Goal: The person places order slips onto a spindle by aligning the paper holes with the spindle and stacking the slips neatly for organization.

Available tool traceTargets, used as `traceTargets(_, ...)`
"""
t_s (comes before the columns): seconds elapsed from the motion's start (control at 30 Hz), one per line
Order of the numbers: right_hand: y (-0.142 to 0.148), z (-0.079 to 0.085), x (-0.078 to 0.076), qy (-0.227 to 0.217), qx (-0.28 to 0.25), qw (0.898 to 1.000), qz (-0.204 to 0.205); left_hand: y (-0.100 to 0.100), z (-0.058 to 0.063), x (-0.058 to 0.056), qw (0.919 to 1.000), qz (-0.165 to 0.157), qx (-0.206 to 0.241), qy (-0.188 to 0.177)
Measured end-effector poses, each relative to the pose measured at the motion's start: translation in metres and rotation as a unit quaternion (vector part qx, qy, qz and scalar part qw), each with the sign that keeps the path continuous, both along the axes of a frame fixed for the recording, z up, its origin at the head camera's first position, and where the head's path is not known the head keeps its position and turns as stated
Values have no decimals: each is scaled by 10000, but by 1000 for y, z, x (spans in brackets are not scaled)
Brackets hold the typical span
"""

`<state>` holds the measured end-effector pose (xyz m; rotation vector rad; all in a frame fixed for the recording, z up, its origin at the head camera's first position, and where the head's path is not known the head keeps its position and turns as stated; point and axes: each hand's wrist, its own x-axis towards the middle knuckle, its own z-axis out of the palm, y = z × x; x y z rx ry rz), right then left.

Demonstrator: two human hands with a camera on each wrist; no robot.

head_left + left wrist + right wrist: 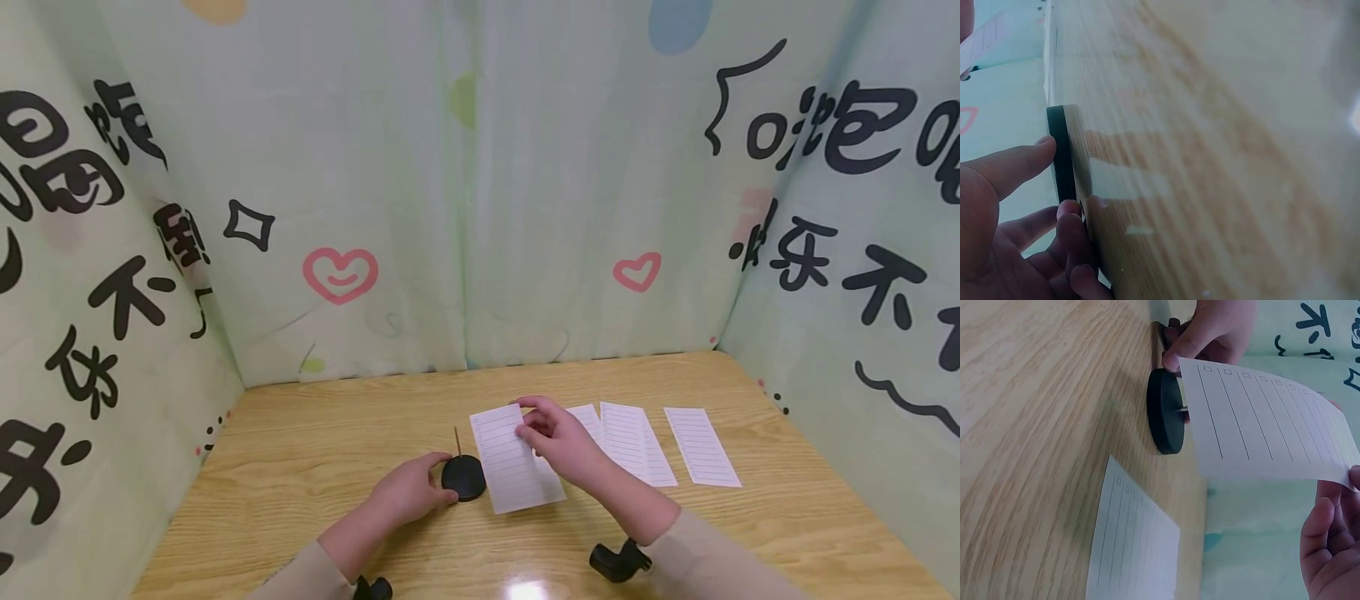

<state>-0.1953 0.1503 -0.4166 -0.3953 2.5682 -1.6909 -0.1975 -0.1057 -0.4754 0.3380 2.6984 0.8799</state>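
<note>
Seemingly steadying it, the left hand (408,490) grips a black base (464,479); to its right, the right hand (562,437) pinches lined paper (504,462).

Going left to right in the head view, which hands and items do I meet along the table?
Left hand, flat round black base, held rectangular white lined paper sheet, right hand, overlapping white lined sheets, separate white lined sheet at far right.
</note>
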Motion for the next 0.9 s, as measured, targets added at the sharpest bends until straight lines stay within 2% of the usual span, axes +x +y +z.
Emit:
traceTargets(0.27,-17,2,-1,68,-156,9996,209,0,-1,-2,9999,47,-119,66)
traceTargets(0.63,-29,1,-3,107,-268,9990,352,-1,-3,-2,9999,33,78,61)
traceTargets(0.8,-30,2,-3,33,-295,9989,353,-4,-3,-1,9997,167,174,-3)
traceTargets(0.9,-30,1,-4,22,-319,9989,351,-7,-2,0,9993,286,212,88)
